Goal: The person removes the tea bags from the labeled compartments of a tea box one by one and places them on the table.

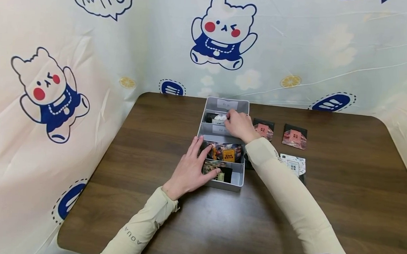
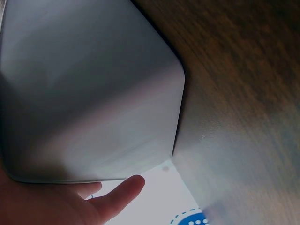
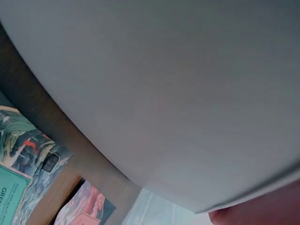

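A long grey divided box (image 1: 235,188) stands on the table. My right hand (image 1: 241,125) reaches over its right rim into a rear compartment, where curled fingers pinch a white patterned packet (image 1: 218,119) at its right side; the fingertips are partly hidden. My left hand (image 1: 188,174) rests with spread fingers on the left rim, near a dark packet with an orange label (image 1: 228,154) and a dark packet with a pale green label (image 1: 221,176). The left wrist view shows the box's outer wall (image 2: 93,93) above that hand.
Right of the box lie two pink-labelled packets (image 1: 263,129) (image 1: 294,137) and a white-labelled packet (image 1: 293,164), partly under my right sleeve. A green-labelled packet (image 3: 13,192) shows in the right wrist view. A printed curtain (image 1: 166,47) hangs behind the wooden table (image 1: 139,139).
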The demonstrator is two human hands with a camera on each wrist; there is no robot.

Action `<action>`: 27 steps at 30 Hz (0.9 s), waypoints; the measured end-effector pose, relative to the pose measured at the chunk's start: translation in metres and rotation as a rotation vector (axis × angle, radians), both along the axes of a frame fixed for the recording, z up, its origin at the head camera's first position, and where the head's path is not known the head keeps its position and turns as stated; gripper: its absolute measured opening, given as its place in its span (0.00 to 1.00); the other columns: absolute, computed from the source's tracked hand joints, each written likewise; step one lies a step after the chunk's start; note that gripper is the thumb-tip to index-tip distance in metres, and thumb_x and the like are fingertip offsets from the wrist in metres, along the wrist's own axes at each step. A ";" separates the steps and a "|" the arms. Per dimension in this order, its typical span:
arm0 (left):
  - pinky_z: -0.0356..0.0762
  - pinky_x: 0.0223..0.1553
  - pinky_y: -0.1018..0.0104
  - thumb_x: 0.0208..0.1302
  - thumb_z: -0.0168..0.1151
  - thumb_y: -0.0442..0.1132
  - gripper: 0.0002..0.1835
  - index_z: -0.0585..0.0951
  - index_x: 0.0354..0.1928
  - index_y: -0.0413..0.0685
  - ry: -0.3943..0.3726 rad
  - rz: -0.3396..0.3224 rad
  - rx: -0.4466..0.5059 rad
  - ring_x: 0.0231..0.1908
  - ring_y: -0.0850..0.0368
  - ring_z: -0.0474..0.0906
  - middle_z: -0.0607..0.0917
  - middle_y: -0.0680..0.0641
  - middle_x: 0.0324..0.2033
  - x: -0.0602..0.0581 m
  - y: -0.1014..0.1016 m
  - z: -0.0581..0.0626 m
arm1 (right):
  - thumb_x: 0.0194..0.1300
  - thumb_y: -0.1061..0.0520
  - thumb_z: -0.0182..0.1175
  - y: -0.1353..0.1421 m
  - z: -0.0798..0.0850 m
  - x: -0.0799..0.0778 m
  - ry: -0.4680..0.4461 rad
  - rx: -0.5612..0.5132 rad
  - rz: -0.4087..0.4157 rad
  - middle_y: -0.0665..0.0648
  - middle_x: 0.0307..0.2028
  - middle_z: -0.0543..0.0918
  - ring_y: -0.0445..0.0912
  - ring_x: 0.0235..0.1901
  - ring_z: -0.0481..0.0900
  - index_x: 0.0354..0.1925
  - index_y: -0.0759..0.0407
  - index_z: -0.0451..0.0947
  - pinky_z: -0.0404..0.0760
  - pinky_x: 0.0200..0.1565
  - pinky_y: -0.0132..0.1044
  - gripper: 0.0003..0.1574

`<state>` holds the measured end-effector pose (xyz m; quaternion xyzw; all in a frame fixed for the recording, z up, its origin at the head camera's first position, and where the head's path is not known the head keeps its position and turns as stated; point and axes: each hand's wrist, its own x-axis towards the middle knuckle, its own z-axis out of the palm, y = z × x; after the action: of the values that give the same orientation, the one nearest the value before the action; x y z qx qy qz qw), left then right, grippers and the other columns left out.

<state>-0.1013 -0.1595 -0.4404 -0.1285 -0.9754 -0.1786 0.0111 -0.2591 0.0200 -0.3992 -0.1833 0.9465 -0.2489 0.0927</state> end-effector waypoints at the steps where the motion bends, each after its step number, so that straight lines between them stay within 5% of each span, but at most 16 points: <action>1: 0.70 0.57 0.37 0.60 0.48 0.73 0.44 0.62 0.73 0.56 -0.001 0.002 0.000 0.77 0.53 0.34 0.45 0.47 0.77 0.000 0.000 0.000 | 0.73 0.53 0.46 0.000 0.000 0.000 -0.004 -0.006 0.000 0.59 0.33 0.80 0.52 0.29 0.77 0.55 0.62 0.72 0.73 0.44 0.49 0.20; 9: 0.70 0.57 0.36 0.60 0.48 0.73 0.44 0.62 0.73 0.56 -0.004 0.003 -0.004 0.77 0.53 0.34 0.45 0.47 0.77 0.000 0.001 0.000 | 0.73 0.52 0.47 -0.001 -0.002 0.000 -0.011 -0.056 -0.004 0.58 0.38 0.81 0.53 0.34 0.79 0.57 0.60 0.70 0.72 0.50 0.52 0.20; 17: 0.70 0.57 0.36 0.61 0.49 0.72 0.44 0.62 0.72 0.55 -0.001 0.002 -0.001 0.77 0.52 0.35 0.46 0.46 0.77 -0.001 0.001 0.000 | 0.71 0.55 0.50 0.001 -0.005 0.001 -0.017 -0.173 -0.042 0.59 0.39 0.81 0.51 0.28 0.78 0.58 0.60 0.67 0.73 0.35 0.43 0.20; 27: 0.70 0.57 0.37 0.61 0.49 0.72 0.43 0.63 0.72 0.54 0.010 -0.005 0.001 0.77 0.50 0.36 0.47 0.45 0.77 -0.001 0.001 -0.001 | 0.72 0.57 0.50 0.001 -0.004 0.001 0.011 -0.148 0.025 0.60 0.38 0.84 0.51 0.29 0.78 0.49 0.60 0.78 0.75 0.34 0.43 0.14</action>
<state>-0.1024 -0.1588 -0.4417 -0.1319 -0.9749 -0.1786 0.0155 -0.2582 0.0213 -0.4031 -0.2027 0.9236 -0.3163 0.0768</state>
